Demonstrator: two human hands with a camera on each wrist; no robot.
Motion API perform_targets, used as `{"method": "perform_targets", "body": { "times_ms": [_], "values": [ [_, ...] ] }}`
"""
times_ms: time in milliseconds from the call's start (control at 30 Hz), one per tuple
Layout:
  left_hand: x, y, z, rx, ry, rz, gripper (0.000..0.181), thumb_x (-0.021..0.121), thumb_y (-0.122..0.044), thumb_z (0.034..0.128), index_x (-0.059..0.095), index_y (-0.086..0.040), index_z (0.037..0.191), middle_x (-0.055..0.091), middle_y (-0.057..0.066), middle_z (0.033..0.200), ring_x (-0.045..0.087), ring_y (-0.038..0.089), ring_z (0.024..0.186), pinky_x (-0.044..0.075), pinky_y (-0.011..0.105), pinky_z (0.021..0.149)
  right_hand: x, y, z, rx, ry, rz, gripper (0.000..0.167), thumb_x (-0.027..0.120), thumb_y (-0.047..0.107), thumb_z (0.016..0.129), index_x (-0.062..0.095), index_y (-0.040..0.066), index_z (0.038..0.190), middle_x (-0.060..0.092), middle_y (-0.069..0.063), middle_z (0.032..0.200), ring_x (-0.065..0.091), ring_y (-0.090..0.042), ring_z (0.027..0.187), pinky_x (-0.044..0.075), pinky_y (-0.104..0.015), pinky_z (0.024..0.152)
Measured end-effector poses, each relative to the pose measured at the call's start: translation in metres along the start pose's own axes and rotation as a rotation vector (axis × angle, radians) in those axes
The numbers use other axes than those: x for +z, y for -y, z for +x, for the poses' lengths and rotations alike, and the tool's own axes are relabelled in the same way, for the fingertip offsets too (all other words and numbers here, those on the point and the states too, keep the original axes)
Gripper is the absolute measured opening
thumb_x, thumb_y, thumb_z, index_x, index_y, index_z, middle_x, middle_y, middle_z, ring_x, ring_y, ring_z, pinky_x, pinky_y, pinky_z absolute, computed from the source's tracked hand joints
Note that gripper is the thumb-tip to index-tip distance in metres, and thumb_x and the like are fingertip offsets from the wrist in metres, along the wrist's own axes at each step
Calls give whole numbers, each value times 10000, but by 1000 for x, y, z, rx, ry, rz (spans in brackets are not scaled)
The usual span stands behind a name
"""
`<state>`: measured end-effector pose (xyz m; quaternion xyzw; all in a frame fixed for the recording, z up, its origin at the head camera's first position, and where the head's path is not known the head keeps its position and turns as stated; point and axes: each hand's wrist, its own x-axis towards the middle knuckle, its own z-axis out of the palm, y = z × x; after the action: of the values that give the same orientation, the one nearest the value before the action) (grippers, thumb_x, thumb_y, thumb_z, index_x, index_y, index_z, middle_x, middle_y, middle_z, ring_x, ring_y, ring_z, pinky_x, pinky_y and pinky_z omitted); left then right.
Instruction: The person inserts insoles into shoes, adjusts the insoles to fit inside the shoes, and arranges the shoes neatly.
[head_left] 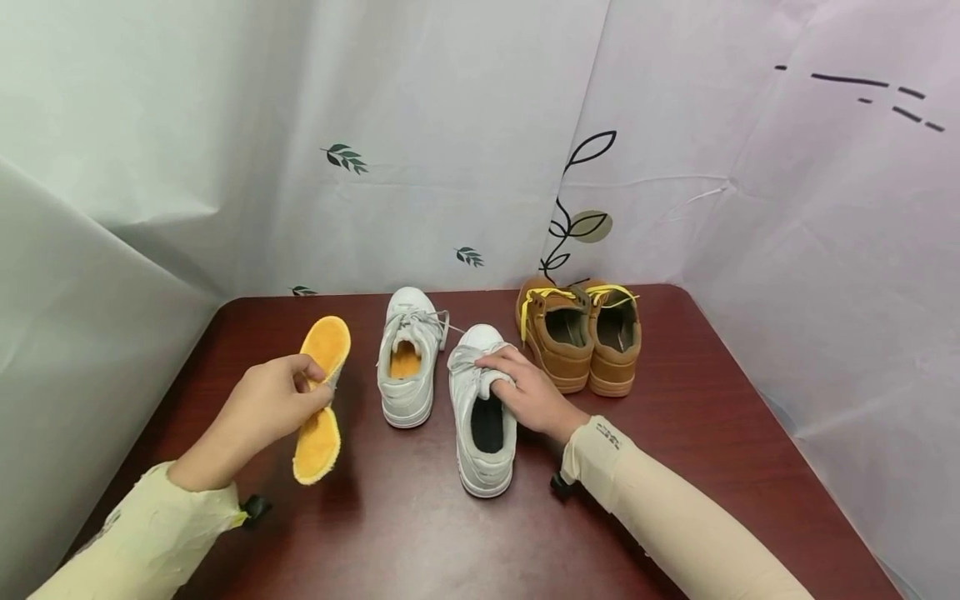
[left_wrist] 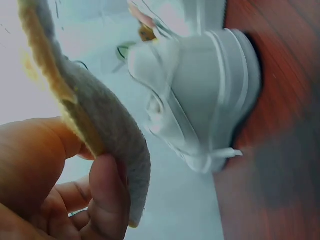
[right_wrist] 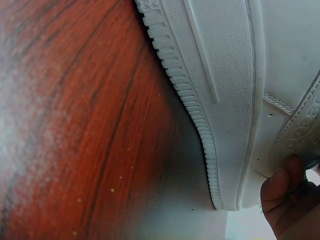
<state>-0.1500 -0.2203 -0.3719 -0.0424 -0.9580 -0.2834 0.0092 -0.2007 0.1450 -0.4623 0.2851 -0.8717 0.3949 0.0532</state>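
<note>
My left hand [head_left: 273,398] pinches a yellow insole [head_left: 317,446] near its middle, holding it above the table at the left. In the left wrist view, the grey underside of the insole [left_wrist: 112,112] shows, and the thumb presses against it. The right-hand white sneaker [head_left: 483,475] stands on the table with its toe pointing away and a dark inside. Its tongue and lace area are gripped by my right hand [head_left: 536,396]. Left of it stands the other white sneaker [head_left: 408,404], with a yellow insole [head_left: 405,361] inside.
Two brown shoes [head_left: 566,367] with yellow laces stand side by side at the back right. The dark red table [head_left: 420,533] ends at the back against a pale curtain [head_left: 420,192] with leaf patterns. A lace stretches between the white sneakers.
</note>
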Motion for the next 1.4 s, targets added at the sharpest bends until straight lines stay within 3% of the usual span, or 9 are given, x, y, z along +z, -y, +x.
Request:
{"method": "perform_targets", "body": {
  "times_ms": [133,400,667,867,1000,1100,1233,1400],
  "values": [
    [1,-17,-3,41,28,-34,155,685,-175,813,666,-77,932,585,38,697,548,148,551,482,278,484,-1,1,1,13,7,-4,366,494,169,982,664,222,1302,565,128,1241,520,-54,1205,454,-365,1009],
    [7,-55,-16,108,141,-157,73,672,-124,818,645,-102,882,552,17,648,510,128,477,475,277,461,-3,1,1,21,13,-38,365,492,192,975,666,239,1292,567,137,1231,528,-54,1181,470,-363,969],
    [29,-85,-34,203,222,-187,93,680,-104,776,646,-172,831,531,-42,620,492,92,488,446,254,470,-12,6,7,54,96,-92,378,509,218,961,671,248,1301,562,144,1200,540,-57,1123,475,-347,960],
    [52,-98,-41,304,352,-149,256,683,-121,774,739,-166,1019,530,-95,602,504,57,504,442,243,468,-20,13,14,71,189,-75,395,513,210,964,657,217,1332,570,99,1201,553,-92,1079,471,-335,945],
    [63,-106,-41,342,422,-111,313,669,-142,786,772,-146,1082,516,-119,568,494,40,493,424,239,463,-21,13,13,86,210,-81,406,503,213,963,650,218,1342,573,92,1217,552,-92,1078,466,-330,938],
    [68,-112,-40,356,425,-76,304,670,-166,786,774,-150,1072,512,-132,557,493,32,496,419,237,470,-21,13,13,88,215,-82,408,504,214,962,649,214,1343,575,91,1213,554,-92,1070,467,-329,929],
    [74,-117,-34,351,403,-23,381,662,-221,797,730,-163,1167,546,-125,602,526,49,580,451,251,536,-21,13,13,88,220,-90,410,503,206,961,649,214,1344,572,89,1197,552,-99,1050,465,-323,905],
    [81,-122,-27,325,401,29,410,653,-326,827,718,-222,1219,666,-140,846,557,71,772,468,287,681,-22,12,13,87,216,-90,404,508,193,966,649,206,1344,571,83,1197,550,-101,1068,461,-321,915]
  ]
}}
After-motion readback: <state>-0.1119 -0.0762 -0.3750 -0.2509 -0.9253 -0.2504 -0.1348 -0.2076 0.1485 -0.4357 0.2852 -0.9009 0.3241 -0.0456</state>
